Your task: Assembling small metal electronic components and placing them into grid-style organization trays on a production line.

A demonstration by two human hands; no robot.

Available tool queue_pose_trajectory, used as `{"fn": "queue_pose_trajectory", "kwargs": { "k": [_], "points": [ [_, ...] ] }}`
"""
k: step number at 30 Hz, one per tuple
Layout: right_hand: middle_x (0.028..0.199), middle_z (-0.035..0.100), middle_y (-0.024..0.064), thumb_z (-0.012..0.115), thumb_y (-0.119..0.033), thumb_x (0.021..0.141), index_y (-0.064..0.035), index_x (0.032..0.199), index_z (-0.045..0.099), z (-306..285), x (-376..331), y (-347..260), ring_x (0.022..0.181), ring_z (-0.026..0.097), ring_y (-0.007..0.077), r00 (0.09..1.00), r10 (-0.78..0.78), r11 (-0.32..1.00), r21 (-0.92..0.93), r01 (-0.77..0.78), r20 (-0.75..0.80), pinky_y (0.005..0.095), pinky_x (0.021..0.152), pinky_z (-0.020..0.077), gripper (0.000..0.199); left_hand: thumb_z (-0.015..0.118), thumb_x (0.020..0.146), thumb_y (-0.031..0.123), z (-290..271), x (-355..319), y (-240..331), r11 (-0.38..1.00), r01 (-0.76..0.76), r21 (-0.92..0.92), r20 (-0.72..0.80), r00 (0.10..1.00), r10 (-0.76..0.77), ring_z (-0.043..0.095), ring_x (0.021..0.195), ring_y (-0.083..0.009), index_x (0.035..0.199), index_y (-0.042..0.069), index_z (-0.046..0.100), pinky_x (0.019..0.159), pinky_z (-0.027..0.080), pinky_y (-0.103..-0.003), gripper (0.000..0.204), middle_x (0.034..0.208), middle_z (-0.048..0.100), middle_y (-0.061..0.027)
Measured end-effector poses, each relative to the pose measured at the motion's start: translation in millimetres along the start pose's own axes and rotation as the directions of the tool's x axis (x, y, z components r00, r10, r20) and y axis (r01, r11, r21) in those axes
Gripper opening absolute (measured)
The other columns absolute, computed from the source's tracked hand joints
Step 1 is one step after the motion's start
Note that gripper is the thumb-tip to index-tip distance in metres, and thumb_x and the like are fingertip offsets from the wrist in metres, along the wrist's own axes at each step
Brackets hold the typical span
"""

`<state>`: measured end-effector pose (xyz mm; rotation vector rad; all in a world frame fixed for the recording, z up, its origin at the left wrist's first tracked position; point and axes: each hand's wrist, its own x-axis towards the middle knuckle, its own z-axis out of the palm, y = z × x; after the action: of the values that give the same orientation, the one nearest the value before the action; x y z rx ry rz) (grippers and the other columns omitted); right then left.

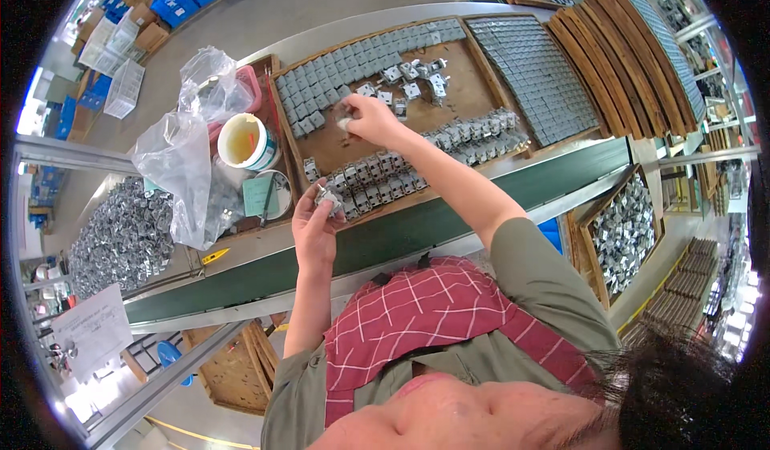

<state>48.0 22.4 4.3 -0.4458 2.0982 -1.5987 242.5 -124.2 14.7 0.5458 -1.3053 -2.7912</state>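
We see the left hand raised, elbow bent, fingers pinched on a small grey metal part near the wooden tray front edge. Right hand reaches far over the tray, arm extended, fingers closed on a small pale piece.

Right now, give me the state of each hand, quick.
Left hand: closed on a small grey metal part, held above the tray's near edge.
Right hand: fingers pinched on a small part over the wooden tray.
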Motion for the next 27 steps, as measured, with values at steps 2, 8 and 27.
{"fn": "queue_pose_trajectory", "kwargs": {
  "k": [2, 8, 27],
  "points": [
    [0.09, 0.063, 0.0114, 0.066, -0.011, 0.083, -0.0015, 0.111, 0.053, -10, -39, 5, 0.074, 0.065, 0.017, 0.999, 0.032, 0.96, 0.278, -0.035, 0.016, 0.0295, 0.063, 0.0522, 0.032, 0.06, 0.088, 0.004, 7, 0, -5, 0.999, -0.025, 0.036, -0.01, 1.0, 0.026, 0.06, 0.078, -0.0101, 0.129, 0.001, 0.051, 0.067, 0.053, -0.024, 0.042, 0.096, 0.062, -0.0034],
    [0.085, 0.063, 0.0, 0.07, -0.011, 0.082, -0.0069, 0.107, 0.06, -32, -145, 28, 0.064, 0.056, 0.0053, 0.976, 0.163, 0.803, 0.556, -0.217, 0.146, 0.0198, 0.054, 0.0433, 0.027, 0.062, 0.087, 0.002, 55, 2, -26, 0.973, -0.028, 0.228, -0.009, 0.999, 0.031, 0.059, 0.079, -0.01, 0.125, -0.001, 0.054, 0.069, 0.053, -0.024, 0.04, 0.099, 0.061, -0.0042],
    [0.098, 0.066, 0.0102, 0.063, -0.004, 0.086, 0.0038, 0.118, 0.058, -132, -246, 79, 0.081, 0.069, 0.0186, 0.975, 0.15, 0.475, 0.853, -0.215, 0.162, 0.0312, 0.075, 0.06, 0.034, 0.063, 0.086, 0.001, 157, -10, -146, 0.857, -0.238, 0.457, 0.212, 0.965, 0.155, 0.057, 0.074, -0.009, 0.117, -0.002, 0.055, 0.065, 0.048, -0.022, 0.032, 0.093, 0.061, -0.0048]
  ]
}}
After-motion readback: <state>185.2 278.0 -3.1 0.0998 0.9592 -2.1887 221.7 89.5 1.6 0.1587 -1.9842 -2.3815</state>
